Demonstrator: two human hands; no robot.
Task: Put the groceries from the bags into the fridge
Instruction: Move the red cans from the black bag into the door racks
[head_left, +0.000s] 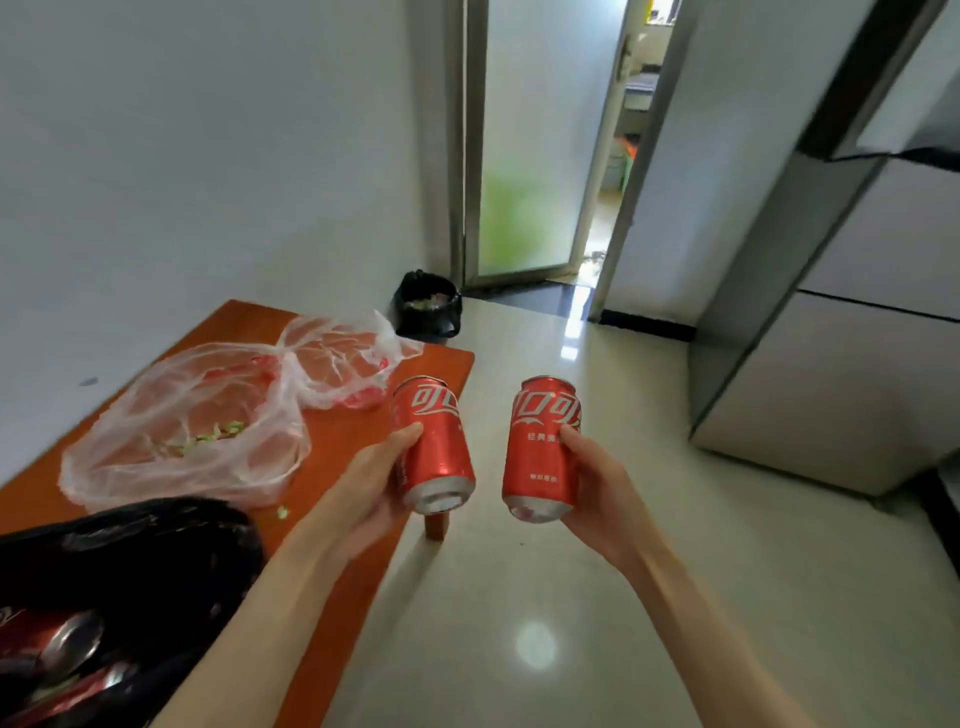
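1. Nearest, at the lower left edge, a black plastic bag (130, 561) lies open on the orange-brown wooden table (358, 431); more red cans (57, 654) show in its mouth, cut off by the frame and blurred, so their number cannot be told.
2. The left hand (374, 483) grips a red aluminium drink can with white lettering (434, 441); the thumb lies across the can's side, the curled fingers are hidden behind it; the can tilts, its silver base toward the camera, over the table's near corner.
3. The right hand (597, 488) holds a second red drink can (543, 447) (same lettering); thumb on its right side, fingers wrapped behind and out of sight; this can sits beside the first, apart from it, above the pale glossy floor (545, 597).
4. Behind the left hand, two clear crumpled plastic bags (197, 431) rest on the table, with green scraps in the nearer one and something red, hard to make out, in the farther.
5. The grey fridge (841, 364) stands to the right, its doors closed, its right part cut off.
6. Farther off, a small bin lined with black plastic (428, 304) stands on the floor by a frosted glass door (530, 156); its contents are too blurred to name.
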